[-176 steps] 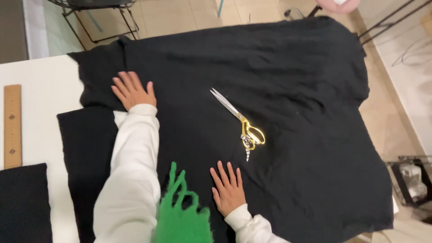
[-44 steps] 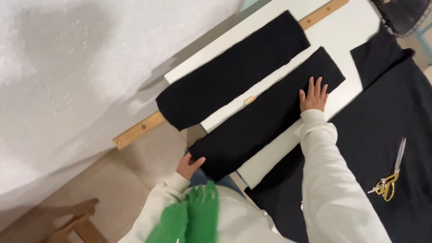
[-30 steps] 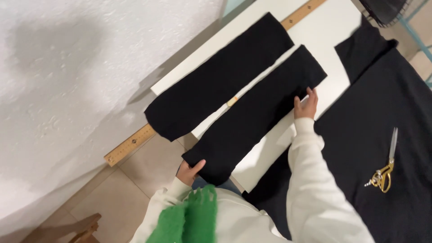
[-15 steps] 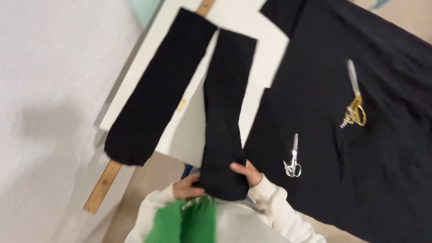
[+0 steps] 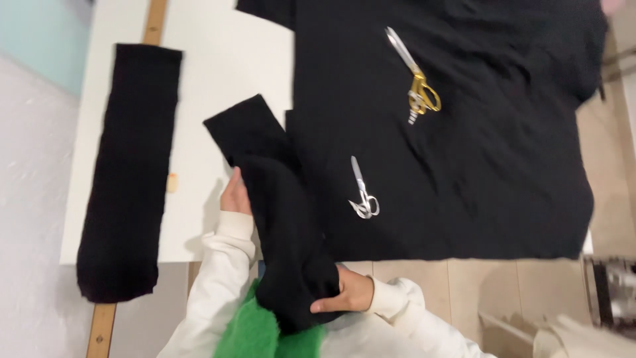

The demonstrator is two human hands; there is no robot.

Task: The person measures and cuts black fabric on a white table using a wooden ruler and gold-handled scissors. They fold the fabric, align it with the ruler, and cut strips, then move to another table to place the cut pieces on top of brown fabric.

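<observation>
The right hand grips the near end of a long black fabric strip, fingers curled over it and thumb beneath, close to the body; the left hand lies partly behind the strip's left edge, and whether it pinches the cloth or only steadies it cannot be told. The strip runs up from the table's near edge, over the white tabletop, its far end folded over just beside the large black cloth. Both forearms are drawn in, elbows bent. The strip's trailing end could, I judge, snag the cloth's edge, or nudge the small silver scissors lying near; the gold-handled shears sit well apart. A second strip rests at left over a wooden ruler.
</observation>
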